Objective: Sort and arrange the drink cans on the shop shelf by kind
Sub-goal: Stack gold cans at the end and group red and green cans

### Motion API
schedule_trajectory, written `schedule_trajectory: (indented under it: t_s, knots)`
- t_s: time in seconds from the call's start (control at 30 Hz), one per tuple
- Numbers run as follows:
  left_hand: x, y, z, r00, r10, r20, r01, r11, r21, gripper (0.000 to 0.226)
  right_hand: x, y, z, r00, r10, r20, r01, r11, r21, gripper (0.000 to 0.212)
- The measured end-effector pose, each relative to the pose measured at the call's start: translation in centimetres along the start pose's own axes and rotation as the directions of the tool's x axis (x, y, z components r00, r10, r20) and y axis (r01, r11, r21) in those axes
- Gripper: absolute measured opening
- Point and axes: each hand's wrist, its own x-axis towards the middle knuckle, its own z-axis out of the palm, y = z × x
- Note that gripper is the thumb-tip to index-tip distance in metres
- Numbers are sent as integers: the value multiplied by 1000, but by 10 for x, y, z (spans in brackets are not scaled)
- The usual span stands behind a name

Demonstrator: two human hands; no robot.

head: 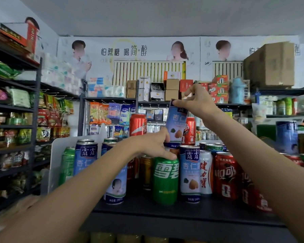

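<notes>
Step in hand: pulling one blue almond-drink can point(176, 124) out of the mixed pack. The right hand point(197, 102) pinches its top rim w/ thumb and fingertips, other fingers spread; the can is tilted, lifted above the front row. The left hand point(154, 145) grips its base, thumb resting on the green Sprite can point(165, 180) below. Shelf point(182, 210) is a jumble: red cola cans point(225, 176), a white Jianlibao can point(206, 171), more almond cans at left point(85, 157). Next, probably: carry it left to those almond cans & set it upright w/o knocking neighbours.
</notes>
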Motion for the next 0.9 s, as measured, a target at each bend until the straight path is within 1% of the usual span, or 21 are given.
schedule_trajectory:
  t_s: [0.1,0.17,0.2,0.23,0.27,0.3,0.33,0.37,0.43,0.47,0.53,0.6,0.7,0.8,0.9]
  knots:
    - [2,4,2,1000,-6,27,8,998,-62,39,0,0,1,999,-43,21,43,999,-19,36]
    - [-6,0,-6,1000,3,-16,-3,1000,-31,49,1,2,3,998,-59,33,59,998,3,36]
    - [-14,-4,-13,996,13,-86,-12,1000,17,55,2,2,5,998,-63,29,62,998,15,36]
    - [-22,-9,-22,982,27,-186,-17,998,59,58,3,2,6,997,-67,23,67,997,28,35]
    - [-33,-16,-32,959,37,-280,-14,996,84,53,5,1,8,997,-71,15,70,996,47,34]
    - [-44,-24,-41,939,25,-342,9,995,98,45,6,-1,11,997,-72,11,71,995,77,32]
    - [-54,-32,-50,931,-5,-366,52,991,120,38,7,-4,14,997,-69,16,67,991,114,30]
    - [-63,-41,-56,934,-43,-354,106,982,159,36,8,-8,17,997,-65,29,60,988,143,29]
    - [-73,-54,-59,952,-114,-286,182,957,226,37,8,-16,26,996,-48,70,34,983,182,29]
    - [-76,-56,-56,957,-130,-260,195,950,242,38,8,-20,31,994,-38,105,16,979,203,28]
    - [-78,-61,-49,959,-129,-254,200,939,279,36,5,-23,42,980,-12,199,-34,974,222,26]
    - [-78,-66,-45,958,-95,-269,178,936,303,28,-1,-21,56,949,26,315,-86,980,178,24]
    - [-80,-74,-46,960,-75,-268,151,948,278,19,-14,-12,74,885,91,456,-133,989,61,22]
    - [-80,-77,-46,966,-56,-253,120,962,245,15,-24,-1,84,836,122,534,-111,992,-52,20]
    - [-79,-80,-48,969,-35,-246,93,970,226,9,-31,9,90,775,140,616,-92,990,-110,19]
